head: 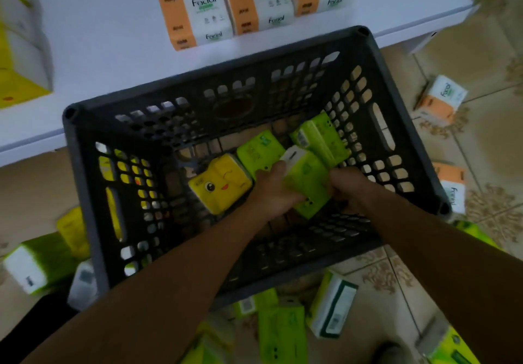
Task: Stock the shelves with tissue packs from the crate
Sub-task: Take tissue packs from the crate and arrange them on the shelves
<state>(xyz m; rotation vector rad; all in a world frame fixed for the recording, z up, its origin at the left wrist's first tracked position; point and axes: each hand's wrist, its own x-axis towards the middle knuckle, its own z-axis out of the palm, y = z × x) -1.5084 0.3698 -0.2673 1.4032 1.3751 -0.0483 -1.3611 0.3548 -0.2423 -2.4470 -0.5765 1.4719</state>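
Observation:
A dark grey slotted crate point(85, 182) stands on the floor against a white shelf point(107, 41). Both my hands reach down into it. My left hand point(273, 191) and my right hand point(349, 187) grip the same green tissue pack point(307, 182) from either side. Beside it in the crate lie a yellow pack with a cartoon face point(219, 184) and two more green packs point(259, 148) point(321, 137). Orange-and-white "Facial" packs point(198, 15) stand in rows on the shelf.
Yellow-and-white boxes point(19, 52) sit at the shelf's left end. Green and yellow packs point(283, 332) lie scattered on the tiled floor in front of and left of the crate. Two orange "Facial" packs point(441, 100) point(451, 185) lie on the floor to the right.

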